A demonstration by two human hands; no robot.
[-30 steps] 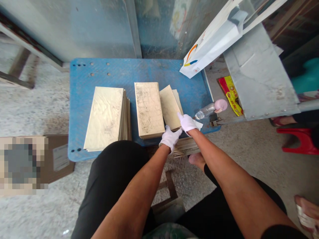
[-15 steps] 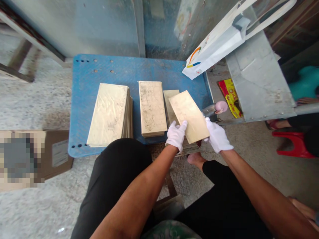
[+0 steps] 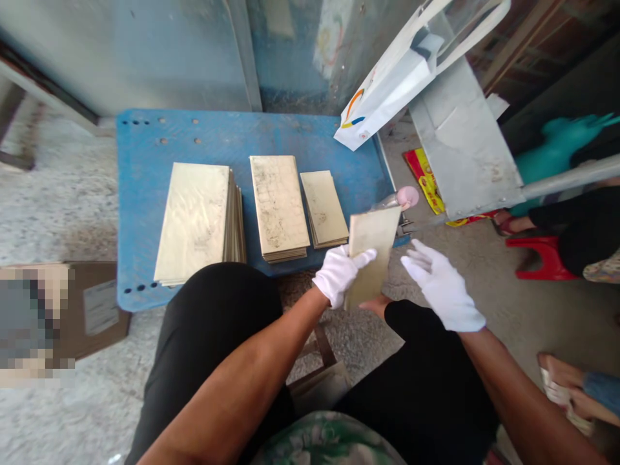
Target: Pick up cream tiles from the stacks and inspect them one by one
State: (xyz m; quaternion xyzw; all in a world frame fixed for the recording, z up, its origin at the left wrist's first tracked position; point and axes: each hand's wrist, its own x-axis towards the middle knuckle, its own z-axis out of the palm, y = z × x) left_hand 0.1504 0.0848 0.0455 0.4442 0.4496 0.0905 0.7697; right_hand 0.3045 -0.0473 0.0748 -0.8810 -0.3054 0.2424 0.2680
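Observation:
My left hand (image 3: 339,272), in a white glove, grips a cream rectangular board (image 3: 375,248) by its left edge, thumb across its face. The board is tilted up, above my leg and off the table's front edge. My right hand (image 3: 442,284), gloved too, is open to the right of the board, fingers apart and touching nothing. Three piles of similar boards lie on the blue table: a tall pile of larger ones (image 3: 194,219), a middle pile with dark smudges (image 3: 278,203) and a small pile (image 3: 324,208) nearest my left hand.
The blue plastic table (image 3: 145,152) stands against a metal-framed panel. A white bag (image 3: 387,84) stands at its back right corner, beside a grey metal sheet (image 3: 465,142). A pink-topped object (image 3: 407,196) is at the right edge. Another person sits by a red stool (image 3: 537,258). A cardboard box (image 3: 92,323) is left.
My right hand has let go of the board and moved away to the right. My left hand has tilted the board upright and lowered it, uncovering the small pile. The view has shifted right.

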